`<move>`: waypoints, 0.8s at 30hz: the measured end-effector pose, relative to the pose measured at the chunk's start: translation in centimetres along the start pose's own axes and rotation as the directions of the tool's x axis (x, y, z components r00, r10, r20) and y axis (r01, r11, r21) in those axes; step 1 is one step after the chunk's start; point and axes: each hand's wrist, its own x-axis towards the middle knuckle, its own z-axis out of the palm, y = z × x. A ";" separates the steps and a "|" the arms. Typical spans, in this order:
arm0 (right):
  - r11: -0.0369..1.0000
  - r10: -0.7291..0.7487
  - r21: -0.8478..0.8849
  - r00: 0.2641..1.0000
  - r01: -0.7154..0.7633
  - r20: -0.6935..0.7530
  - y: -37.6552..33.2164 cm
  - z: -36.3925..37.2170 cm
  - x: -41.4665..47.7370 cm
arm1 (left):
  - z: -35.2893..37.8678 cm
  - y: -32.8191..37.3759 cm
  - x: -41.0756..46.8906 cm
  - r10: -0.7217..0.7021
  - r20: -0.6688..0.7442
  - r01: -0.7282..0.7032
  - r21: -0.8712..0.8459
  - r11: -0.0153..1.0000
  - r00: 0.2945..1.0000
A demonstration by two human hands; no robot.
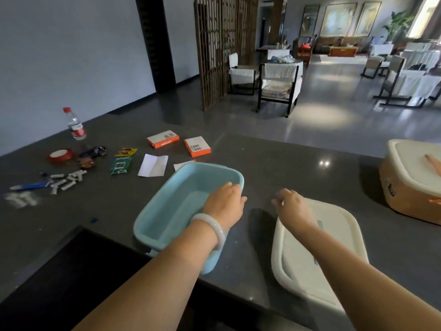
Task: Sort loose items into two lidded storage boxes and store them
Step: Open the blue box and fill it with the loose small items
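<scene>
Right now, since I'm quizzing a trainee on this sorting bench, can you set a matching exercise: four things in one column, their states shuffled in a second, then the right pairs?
Things
1. light blue plastic box
2. flat white plastic lid
3. orange plastic box
4. clear plastic bottle with red cap

States
A. standing upright at the far left of the dark counter
B. closed under its own cream lid
C. open, no lid on it
D. lying flat on the counter

Pairs: 1-C, 2-D, 3-B, 4-A
</scene>
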 end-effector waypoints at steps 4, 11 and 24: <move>0.986 -0.138 -0.092 0.990 0.137 0.000 -5.0 1.3 1.1 | -2.7 -5.2 -0.1 0.031 -0.054 -0.023 0.154 0.988 0.998; 0.968 -0.197 -0.145 0.978 0.205 0.071 -13.6 5.6 1.4 | -6.3 -15.2 -1.3 0.024 0.020 -0.030 0.340 0.940 1.000; 0.920 -0.303 -0.209 0.940 0.332 0.159 -29.3 13.6 3.8 | -11.1 -32.2 -1.8 -0.002 0.045 -0.014 0.352 0.936 0.999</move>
